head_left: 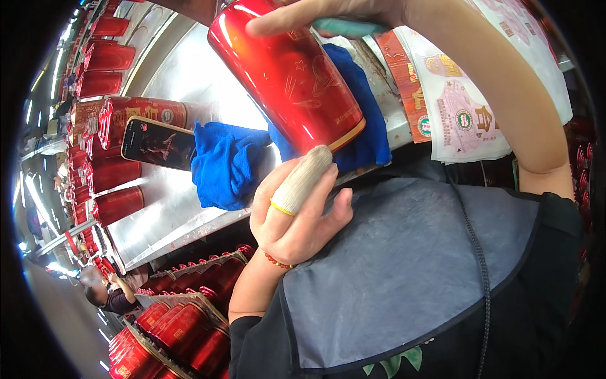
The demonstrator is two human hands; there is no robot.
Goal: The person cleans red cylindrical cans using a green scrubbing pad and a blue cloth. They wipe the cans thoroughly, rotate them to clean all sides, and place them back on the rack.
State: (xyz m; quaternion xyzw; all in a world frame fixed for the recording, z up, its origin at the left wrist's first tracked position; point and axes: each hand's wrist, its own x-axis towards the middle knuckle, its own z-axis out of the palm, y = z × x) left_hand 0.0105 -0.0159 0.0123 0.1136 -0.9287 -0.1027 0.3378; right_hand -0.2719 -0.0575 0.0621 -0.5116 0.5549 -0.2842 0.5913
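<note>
A large glossy red canister (293, 79) with gold line drawings and a gold rim lies tilted over a blue cloth (361, 76). My left hand (297, 211) is at its lower end, fingers stretched out and thumb apart. One finger wears a pale ribbed finger cover (302, 181) with a yellow edge, its tip against the canister's rim. From the right, my right hand (353, 11) reaches over the canister's upper part, one finger laid along its surface. Something teal (350, 27) shows under that hand. The rest of its grip is cut off by the upper edge.
A crumpled blue cloth (230, 167) and a phone (158, 143) lie on the metal table (158, 218). Several red canisters (117, 205) line the left; more fill crates (183, 328) below. Printed sheets (464, 114) are at the right. Another person (113, 295) is far left.
</note>
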